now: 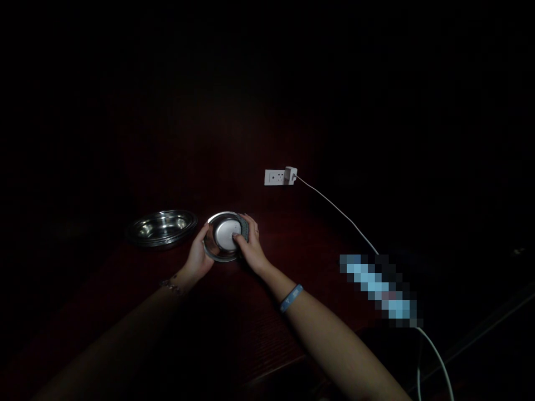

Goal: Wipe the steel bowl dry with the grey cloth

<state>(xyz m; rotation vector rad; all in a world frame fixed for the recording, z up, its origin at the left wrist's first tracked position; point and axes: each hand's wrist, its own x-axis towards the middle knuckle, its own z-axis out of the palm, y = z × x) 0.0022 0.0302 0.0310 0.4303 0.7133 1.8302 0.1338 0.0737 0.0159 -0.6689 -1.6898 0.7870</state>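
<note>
A shiny round metal bowl (216,243) is held up in front of me, over a dark red table. My left hand (199,255) grips its left edge, with the thumb along the rim and the other fingers mostly hidden under it. At the right edge, my right hand (253,245) pinches a grey-green cloth (244,227) against the bowl. The right thumb lies over the bowl's pale round middle, and the fingers curl behind the cloth. Left of my hands sits a stack of shallow metal dishes (163,227), apart from the held bowl.
A white wall socket (274,177) with a plugged-in charger (290,175) is beyond my hands. Its white cable (343,213) runs down to a bright pixelated patch (380,289) on the right. The table's front edge (276,368) shows below; the surroundings are very dark.
</note>
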